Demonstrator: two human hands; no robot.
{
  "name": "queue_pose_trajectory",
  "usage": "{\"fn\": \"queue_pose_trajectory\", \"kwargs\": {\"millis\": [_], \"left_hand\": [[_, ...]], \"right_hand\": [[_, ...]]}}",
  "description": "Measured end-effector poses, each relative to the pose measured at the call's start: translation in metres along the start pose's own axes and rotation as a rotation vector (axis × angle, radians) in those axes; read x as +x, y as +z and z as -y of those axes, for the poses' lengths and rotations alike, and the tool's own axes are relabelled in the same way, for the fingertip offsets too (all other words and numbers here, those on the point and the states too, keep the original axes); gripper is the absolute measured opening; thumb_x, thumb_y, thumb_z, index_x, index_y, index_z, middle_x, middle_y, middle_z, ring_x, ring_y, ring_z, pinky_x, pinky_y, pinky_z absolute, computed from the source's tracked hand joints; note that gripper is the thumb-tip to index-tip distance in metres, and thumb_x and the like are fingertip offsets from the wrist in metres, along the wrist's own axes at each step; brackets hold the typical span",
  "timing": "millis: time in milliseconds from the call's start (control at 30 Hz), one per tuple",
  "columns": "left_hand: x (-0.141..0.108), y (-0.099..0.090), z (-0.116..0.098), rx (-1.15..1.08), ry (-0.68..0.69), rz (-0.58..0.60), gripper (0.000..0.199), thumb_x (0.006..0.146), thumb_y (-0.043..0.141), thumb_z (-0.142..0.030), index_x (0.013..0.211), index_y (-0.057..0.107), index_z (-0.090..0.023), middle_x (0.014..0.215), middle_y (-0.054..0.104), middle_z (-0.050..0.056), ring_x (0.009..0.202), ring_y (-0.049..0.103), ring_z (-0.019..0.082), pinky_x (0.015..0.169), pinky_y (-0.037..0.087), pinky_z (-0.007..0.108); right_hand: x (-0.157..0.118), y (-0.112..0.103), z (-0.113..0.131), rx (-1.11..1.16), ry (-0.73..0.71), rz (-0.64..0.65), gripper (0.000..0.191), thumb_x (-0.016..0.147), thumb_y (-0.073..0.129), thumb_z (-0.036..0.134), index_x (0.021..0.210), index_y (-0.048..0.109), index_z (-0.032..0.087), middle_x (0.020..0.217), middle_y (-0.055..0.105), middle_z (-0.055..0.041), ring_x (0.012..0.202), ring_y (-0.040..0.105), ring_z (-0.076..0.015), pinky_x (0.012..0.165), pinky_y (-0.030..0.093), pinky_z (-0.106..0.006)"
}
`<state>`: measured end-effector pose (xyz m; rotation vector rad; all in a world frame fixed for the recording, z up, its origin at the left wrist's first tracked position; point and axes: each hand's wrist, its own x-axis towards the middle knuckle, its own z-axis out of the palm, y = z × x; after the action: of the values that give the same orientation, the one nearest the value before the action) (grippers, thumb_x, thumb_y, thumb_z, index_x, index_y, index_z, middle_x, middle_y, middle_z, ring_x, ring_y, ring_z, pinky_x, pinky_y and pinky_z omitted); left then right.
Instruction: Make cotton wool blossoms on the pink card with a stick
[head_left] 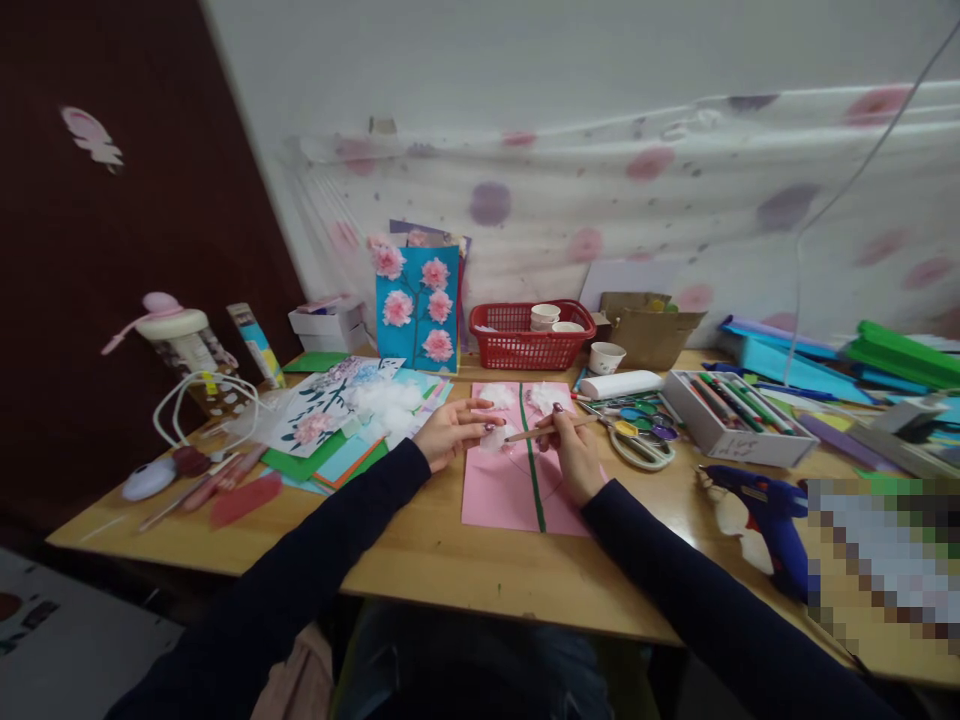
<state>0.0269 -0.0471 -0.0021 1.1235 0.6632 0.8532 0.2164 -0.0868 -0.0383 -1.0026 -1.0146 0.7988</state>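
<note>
head view: from my end, the right hand (576, 458) grips a thin wooden stick (534, 434), its tip at a white tuft (493, 440) on the pink card (495, 500), left of the green stripe (537, 490). the left hand (444, 436) is beside it; i can't tell if its fingers pinch anything. i'd judge this as tuft-working, calling for light, steady tip pressure.

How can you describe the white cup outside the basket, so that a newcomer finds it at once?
On the wooden table, first look for the red basket near the wall. Just to its right, in front of the brown cardboard, stands a small white cup. It stands outside, while the other white cups are inside the basket.
</note>
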Motion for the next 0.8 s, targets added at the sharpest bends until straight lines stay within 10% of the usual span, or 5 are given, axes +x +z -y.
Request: {"fn": "queue_pose_trajectory", "kwargs": {"millis": [800], "left_hand": [[-0.004, 0.009, 0.014, 0.030, -0.053, -0.057, 0.028, 0.064, 0.066, -0.001, 0.090, 0.058, -0.009, 0.084, 0.070, 0.009, 0.071, 0.066, 0.013, 0.070, 0.050, 0.026]], "right_hand": [[-0.006, 0.003, 0.004, 0.173, 0.059, 0.045, 0.032, 0.073, 0.060, 0.045, 0.059, 0.060, 0.017, 0.047, 0.052, 0.0005, 0.045, 0.047, -0.0110, 0.045, 0.037, -0.024]]}}
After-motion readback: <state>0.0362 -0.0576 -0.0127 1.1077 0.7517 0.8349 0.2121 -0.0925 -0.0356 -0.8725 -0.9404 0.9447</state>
